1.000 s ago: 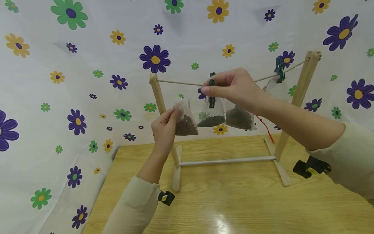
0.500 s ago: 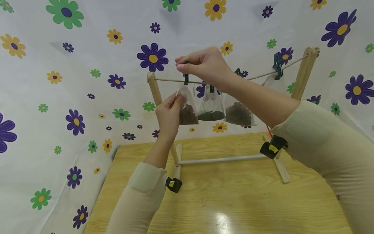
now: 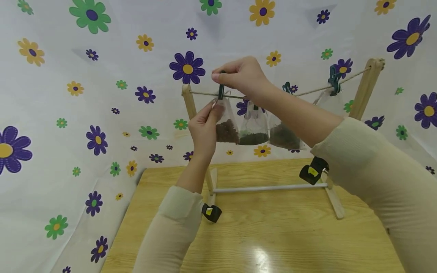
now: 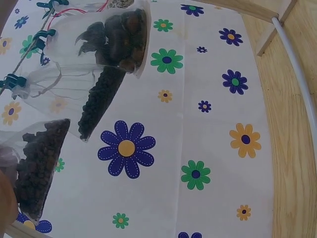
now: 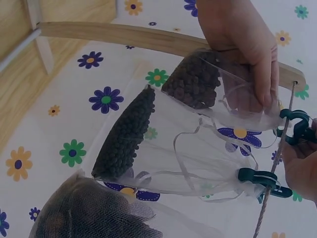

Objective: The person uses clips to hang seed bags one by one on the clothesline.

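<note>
My left hand (image 3: 203, 127) pinches the upper part of a sheer drawstring bag (image 3: 227, 131) with dark brown lumps at its bottom. Between thumb and fingers, my right hand (image 3: 244, 76) grips a dark green clip (image 3: 221, 91) at the rope (image 3: 314, 90), right over that bag's top. The right wrist view shows this clip (image 5: 297, 124) meeting the bag's mesh edge and the rope; whether it bites both is unclear. Beside it hangs a second sheer bag (image 3: 256, 123) of small dark pieces, held by its own green clip (image 5: 257, 176).
Farther right hang a bag of larger dark pieces (image 3: 285, 136) and another pale bag (image 3: 329, 100) under a green clip (image 3: 334, 80). The rope spans two wooden posts (image 3: 365, 89), joined below by a white rod (image 3: 269, 187) above the wooden table (image 3: 259, 227). Flower-printed cloth hangs behind.
My right hand has moved left and up, from in front of the second bag to the clip above the leftmost bag. My left hand has raised that bag slightly toward the rope.
</note>
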Motion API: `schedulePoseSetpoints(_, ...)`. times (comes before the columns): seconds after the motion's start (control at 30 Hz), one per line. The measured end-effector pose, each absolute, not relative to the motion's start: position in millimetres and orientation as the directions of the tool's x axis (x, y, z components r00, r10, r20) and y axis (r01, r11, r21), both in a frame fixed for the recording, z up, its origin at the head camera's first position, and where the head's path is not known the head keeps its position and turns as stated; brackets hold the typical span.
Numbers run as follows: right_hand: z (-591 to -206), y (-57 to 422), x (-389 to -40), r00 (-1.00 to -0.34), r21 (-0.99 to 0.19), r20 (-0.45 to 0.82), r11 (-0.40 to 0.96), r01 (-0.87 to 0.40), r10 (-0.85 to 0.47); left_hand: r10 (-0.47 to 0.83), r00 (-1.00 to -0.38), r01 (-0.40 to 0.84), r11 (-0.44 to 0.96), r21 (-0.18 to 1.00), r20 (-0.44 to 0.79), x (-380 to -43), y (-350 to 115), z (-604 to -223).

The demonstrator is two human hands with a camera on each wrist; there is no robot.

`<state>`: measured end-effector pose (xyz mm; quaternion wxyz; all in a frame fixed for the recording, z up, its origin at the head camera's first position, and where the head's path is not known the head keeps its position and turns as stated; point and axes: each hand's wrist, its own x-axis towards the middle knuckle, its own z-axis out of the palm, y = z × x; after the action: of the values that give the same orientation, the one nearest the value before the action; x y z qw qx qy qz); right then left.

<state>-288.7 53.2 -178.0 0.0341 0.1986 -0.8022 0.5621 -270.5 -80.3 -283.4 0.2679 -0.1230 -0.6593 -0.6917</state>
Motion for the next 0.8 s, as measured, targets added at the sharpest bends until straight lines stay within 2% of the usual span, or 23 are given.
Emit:
schedulePoseSetpoints(0.17,-180,52,-295,-0.965,-0.969,0.128,0.176,-0.170,-0.230,-0.217,-0.833,0.526,-0.024,0.850,0.509,-272,-79,-282)
schedulePoseSetpoints(0.37,-184,52,-297,-0.965,-0.980,0.105,0.142,-0.142,-0.240,-0.209,-0.833,0.525,-0.005,0.851,0.513,-274,-79,-280)
schedulePoseSetpoints(0.6,-183,59,-296,-0.922,-0.953,0.044,0.262,-0.154,-0.384,-0.201,-0.841,0.494,0.091,0.865,0.502,-272,-79,-283)
schedulePoseSetpoints(0.8,-177,64,-289,-0.908,-0.890,0.051,0.393,-0.230,-0.416,-0.196,-0.831,0.505,0.126,0.854,0.520,-271,-81,-284)
